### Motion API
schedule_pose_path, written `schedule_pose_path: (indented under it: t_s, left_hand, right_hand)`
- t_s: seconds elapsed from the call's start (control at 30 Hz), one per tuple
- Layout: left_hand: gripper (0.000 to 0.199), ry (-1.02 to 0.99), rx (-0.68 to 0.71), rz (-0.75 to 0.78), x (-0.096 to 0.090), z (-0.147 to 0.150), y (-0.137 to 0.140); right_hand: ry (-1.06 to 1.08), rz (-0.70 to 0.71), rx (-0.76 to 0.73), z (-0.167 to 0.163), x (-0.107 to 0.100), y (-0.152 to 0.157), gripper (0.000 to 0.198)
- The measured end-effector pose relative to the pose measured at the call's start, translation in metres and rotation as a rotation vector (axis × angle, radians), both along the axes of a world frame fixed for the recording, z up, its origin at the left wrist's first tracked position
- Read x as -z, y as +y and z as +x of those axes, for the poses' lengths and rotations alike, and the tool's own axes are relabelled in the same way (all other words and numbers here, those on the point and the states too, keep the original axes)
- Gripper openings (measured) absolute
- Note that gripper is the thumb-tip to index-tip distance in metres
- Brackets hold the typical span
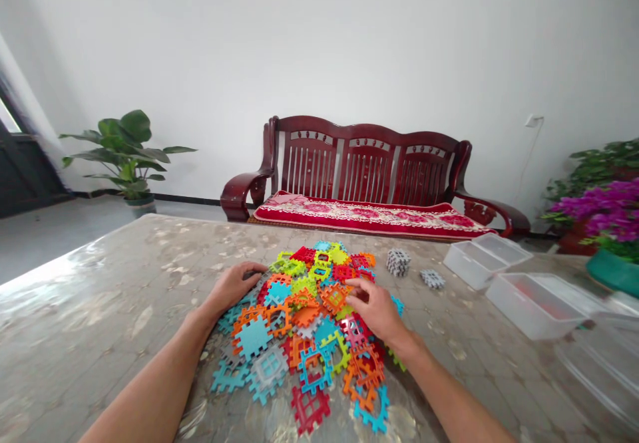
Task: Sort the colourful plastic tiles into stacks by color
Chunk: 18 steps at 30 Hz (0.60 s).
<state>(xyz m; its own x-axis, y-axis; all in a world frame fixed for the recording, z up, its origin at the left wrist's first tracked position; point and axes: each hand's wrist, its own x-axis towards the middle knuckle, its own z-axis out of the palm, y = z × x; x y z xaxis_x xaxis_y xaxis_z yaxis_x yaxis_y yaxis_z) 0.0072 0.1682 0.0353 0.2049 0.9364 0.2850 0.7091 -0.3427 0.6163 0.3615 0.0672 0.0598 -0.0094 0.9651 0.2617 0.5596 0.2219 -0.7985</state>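
A heap of flat plastic interlocking tiles with notched edges, in orange, blue, red, lime green and grey, lies on the table between my hands. At the heap's left edge, my left hand [238, 285] rests with its fingers loosely curved and apart; some fingertips are hidden. My right hand [375, 306] reaches in from the right, thumb and forefinger apart, beside an orange window tile [333, 298]. A plain blue square tile [253, 336] lies on the near left part. Nearest me is a red window tile [310, 408]. Right of the heap are a grey tile stack [398, 263] and a grey tile [432, 279].
Clear plastic boxes [532, 316] stand on the table's right side, beside purple flowers [602, 210] in a green pot. A dark red wooden bench [369, 134] with a patterned red cushion stands beyond the table [124, 310]. A potted plant [132, 144] is at the left.
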Motion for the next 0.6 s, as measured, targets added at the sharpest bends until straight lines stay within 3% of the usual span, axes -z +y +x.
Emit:
schedule_pose_path:
  t_s: [0.3,0.6]
  left_hand:
    - [0.038,-0.009,-0.017,-0.016,0.000,0.000,0.000]
    - [0.038,-0.011,-0.028,-0.022,-0.005,0.002,-0.002]
  right_hand:
    - [0.288,0.035,0.131,0.037,0.000,0.014,0.037]
    - [0.262,0.098,0.234,0.049,0.010,0.018,0.036]
